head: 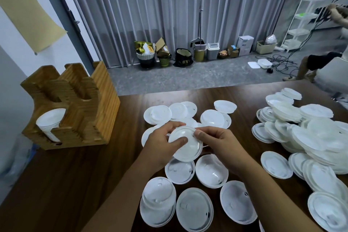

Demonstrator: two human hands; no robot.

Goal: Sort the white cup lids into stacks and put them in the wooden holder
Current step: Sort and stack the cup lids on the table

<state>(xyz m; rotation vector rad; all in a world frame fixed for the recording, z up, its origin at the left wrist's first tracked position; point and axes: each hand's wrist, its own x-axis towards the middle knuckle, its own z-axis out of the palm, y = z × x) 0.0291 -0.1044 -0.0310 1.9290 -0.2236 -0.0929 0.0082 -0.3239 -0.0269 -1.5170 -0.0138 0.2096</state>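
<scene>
Both of my hands hold one white cup lid (186, 147) above the middle of the table. My left hand (160, 145) grips its left rim with the thumb laid on top. My right hand (218, 143) pinches its right rim. Several loose lids (195, 207) lie on the dark wooden table (75, 184) below and beyond my hands. A big heap of lids (310, 137) covers the right side. The wooden holder (75, 105) stands at the left, with a stack of lids (49, 122) in its front slot; its other slots look empty.
The table's far edge runs just behind the lids. Bins, boxes, a broom and a white shelf stand along the grey curtain on the floor. A person's legs (310, 66) show at the far right, beyond the table.
</scene>
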